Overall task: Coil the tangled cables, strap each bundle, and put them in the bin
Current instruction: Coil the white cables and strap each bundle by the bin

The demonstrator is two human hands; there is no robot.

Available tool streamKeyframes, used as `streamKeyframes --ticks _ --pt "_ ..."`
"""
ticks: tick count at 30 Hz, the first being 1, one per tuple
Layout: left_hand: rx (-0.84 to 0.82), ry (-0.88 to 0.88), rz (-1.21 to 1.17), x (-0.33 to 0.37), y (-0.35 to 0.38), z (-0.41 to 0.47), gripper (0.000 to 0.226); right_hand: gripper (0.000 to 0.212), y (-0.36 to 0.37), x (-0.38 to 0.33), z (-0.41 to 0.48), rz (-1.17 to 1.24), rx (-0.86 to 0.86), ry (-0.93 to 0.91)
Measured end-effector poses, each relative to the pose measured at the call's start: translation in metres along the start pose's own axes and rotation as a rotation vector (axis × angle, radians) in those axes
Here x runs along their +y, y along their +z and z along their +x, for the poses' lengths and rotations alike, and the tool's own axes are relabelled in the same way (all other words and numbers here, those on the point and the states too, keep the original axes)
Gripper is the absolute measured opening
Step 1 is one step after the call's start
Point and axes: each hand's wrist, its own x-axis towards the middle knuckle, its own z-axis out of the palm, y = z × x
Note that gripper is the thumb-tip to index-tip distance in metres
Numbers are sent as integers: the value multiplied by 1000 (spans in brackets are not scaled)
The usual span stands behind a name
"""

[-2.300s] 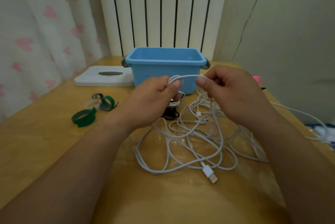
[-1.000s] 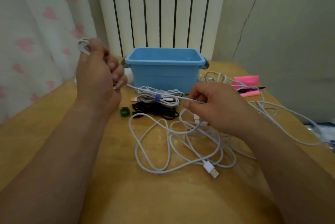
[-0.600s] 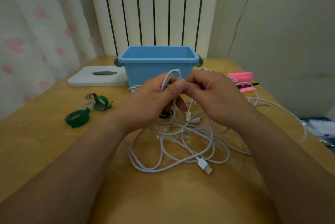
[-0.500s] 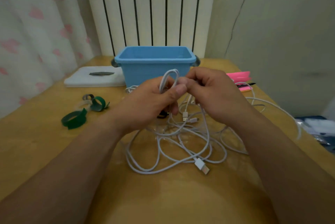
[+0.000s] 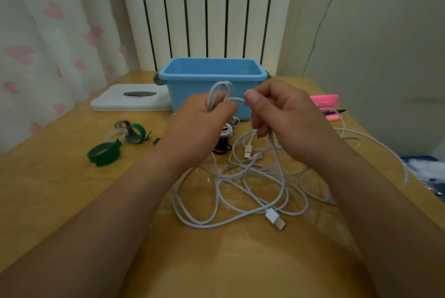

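No text seems readable on anything here

Dim, warm indoor light; soft glare on table [image 5: 240,273] (wide-angle bowing at edges); slightly soft.

The left forearm [image 5: 108,213] and right forearm [image 5: 375,201] are bare from wrist to the view's lower edge. The left grip [image 5: 199,126] and right grip [image 5: 286,117] are bare hands. The right thumbnail [image 5: 251,98] is short and rounded.
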Motion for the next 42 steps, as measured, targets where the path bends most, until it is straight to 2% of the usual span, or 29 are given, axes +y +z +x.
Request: streamKeyframes --ticks 3,6,10,12,14,16,18,21,24,29,31,33,35,37,38,42 --pt "187 0 -156 -1 -4 0 34 23 3 2 -3 -161 -13 -55" --pt "362 -35 -393 0 -9 4 43 24 1 5 -2 -363 -8 -85" --pt "455 -71 -612 2 -12 6 47 26 -6 11 0 -499 -32 -77" --pt "390 -161 -626 0 -8 6 42 19 -5 11 1 -484 -31 -61" --pt "238 -234 -562 -1 1 4 32 14 0 11 -1 -417 18 -63" --pt "93 -208 -450 2 12 1 29 13 5 10 -2 -387 56 -99" --pt "25 -131 -365 4 19 -2 28 11 10 8 -3 -415 26 -148" --pt "57 -70 -300 1 21 -2 21 16 14 4 -5 -442 -25 -176" --pt "109 -16 -313 0 23 -1 27 2 10 2 -4 -468 -36 -144" --pt "225 32 -258 1 25 -3 29 6 4 3 -1 -630 -36 -106" --pt "259 33 -263 9 21 0 33 14 0 0 -1 -651 -77 -85" --pt "252 63 -261 29 14 7 34 20 -13 -6 0 -622 -123 -74" --pt "249 89 -289 52 4 18 34 13 -34 -16 0 -489 -185 -66" --pt "238 68 -313 70 -6 27 35 17 -55 -25 -2 -354 -228 -36" --pt "222 48 -313 75 -8 30 36 21 -63 -27 -3 -341 -201 -27" --pt "153 -10 -316 84 -5 20 38 21 -74 -23 -5 -435 108 -1"
